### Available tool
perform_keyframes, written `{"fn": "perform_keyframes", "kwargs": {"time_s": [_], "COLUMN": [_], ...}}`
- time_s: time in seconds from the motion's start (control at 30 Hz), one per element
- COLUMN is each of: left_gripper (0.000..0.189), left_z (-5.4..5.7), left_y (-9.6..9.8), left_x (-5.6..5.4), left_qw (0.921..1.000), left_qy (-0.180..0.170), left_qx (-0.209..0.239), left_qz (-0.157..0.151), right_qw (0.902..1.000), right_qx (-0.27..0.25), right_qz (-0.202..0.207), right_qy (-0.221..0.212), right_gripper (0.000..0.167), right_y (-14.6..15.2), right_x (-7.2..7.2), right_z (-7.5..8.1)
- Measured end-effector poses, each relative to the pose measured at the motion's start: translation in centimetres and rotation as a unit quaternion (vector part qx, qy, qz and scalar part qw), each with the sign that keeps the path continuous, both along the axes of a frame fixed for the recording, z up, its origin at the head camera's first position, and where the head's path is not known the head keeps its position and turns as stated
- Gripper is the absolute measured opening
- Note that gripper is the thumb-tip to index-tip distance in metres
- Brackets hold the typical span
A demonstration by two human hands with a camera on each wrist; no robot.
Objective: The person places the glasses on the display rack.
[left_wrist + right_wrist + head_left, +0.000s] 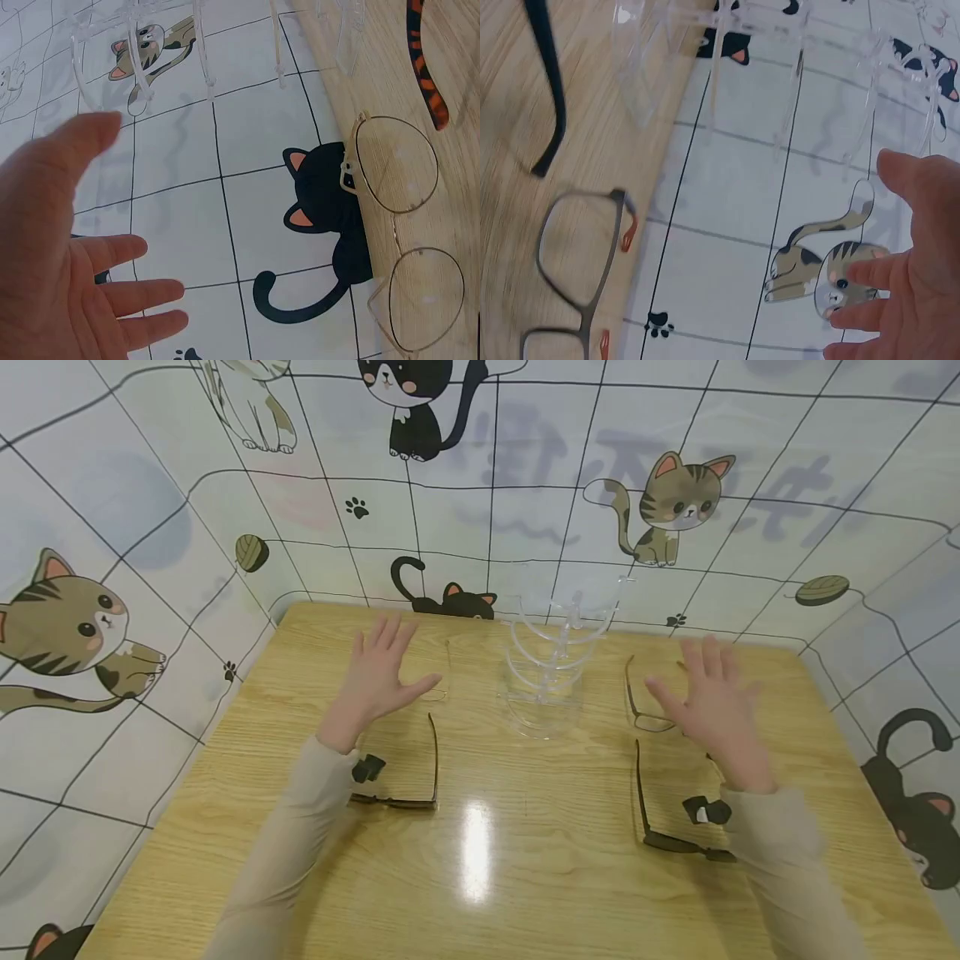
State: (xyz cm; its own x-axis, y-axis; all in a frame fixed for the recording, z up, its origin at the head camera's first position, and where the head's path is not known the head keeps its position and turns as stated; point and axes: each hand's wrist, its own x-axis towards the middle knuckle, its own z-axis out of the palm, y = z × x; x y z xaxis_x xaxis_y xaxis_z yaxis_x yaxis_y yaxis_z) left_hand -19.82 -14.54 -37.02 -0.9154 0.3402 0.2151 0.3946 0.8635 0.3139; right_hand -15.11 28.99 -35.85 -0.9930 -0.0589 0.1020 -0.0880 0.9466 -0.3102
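Note:
Both hands hover over the table with fingers spread and hold nothing. The left hand (pixel 378 681) is above thin gold-rimmed glasses (pixel 395 231), whose round lenses show in the left wrist view; in the head view it hides most of them. Over grey-framed glasses (pixel 589 311) with reddish-brown temple tips hangs the right hand (pixel 712 702), which partly covers them in the head view. A clear plastic glasses stand (pixel 555 668) with several curved tiers is between the hands, apart from both. Dark-framed glasses (pixel 397 802) lie below the left wrist, and another dark pair (pixel 671 842) below the right.
Small black pieces (pixel 369 768) appear by the left dark glasses, and a similar black-and-white piece (pixel 707 810) by the right ones. The wooden table (pixel 525 877) meets cat-patterned cloth walls (pixel 525 527) at the back and sides.

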Motion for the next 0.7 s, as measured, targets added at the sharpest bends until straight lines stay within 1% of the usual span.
{"fn": "perform_keyframes", "kwargs": {"time_s": [0.13,0.2,0.27,0.4,0.47,0.57,0.7], "left_gripper": [0.071,0.065,0.061,0.055,0.053,0.049,0.046], "left_z": [-0.1,-0.3,-0.5,-0.9,-1.1,-1.6,-2.3], "left_y": [-1.2,-1.8,-2.4,-3.7,-4.2,-5.0,-6.0], "left_x": [0.7,1.1,1.5,2.4,2.8,3.3,3.9], "left_qw": [0.9981,0.9965,0.9952,0.995,0.9955,0.9961,0.9958], "left_qy": [0.032,0.041,0.046,0.04,0.033,0.03,0.032], "left_qx": [0.042,0.06,0.074,0.087,0.087,0.082,0.085], "left_qz": [-0.032,-0.041,-0.043,-0.029,-0.019,-0.011,-0.009], "right_qw": [0.9974,0.9939,0.9896,0.9819,0.9796,0.9767,0.9732], "right_qx": [-0.019,-0.044,-0.073,-0.119,-0.132,-0.145,-0.16], "right_qz": [0.03,0.048,0.063,0.079,0.083,0.09,0.102], "right_qy": [0.063,0.089,0.106,0.124,0.127,0.13,0.13], "right_gripper": [0.075,0.07,0.064,0.056,0.053,0.05,0.049], "right_y": [-1.7,-2.7,-3.9,-6.3,-7.2,-8.4,-9.7], "right_x": [0.1,0.2,0.3,0.7,0.9,1.0,1.0], "right_z": [-0.1,-0.2,-0.4,-0.8,-1.0,-1.5,-2.1]}}
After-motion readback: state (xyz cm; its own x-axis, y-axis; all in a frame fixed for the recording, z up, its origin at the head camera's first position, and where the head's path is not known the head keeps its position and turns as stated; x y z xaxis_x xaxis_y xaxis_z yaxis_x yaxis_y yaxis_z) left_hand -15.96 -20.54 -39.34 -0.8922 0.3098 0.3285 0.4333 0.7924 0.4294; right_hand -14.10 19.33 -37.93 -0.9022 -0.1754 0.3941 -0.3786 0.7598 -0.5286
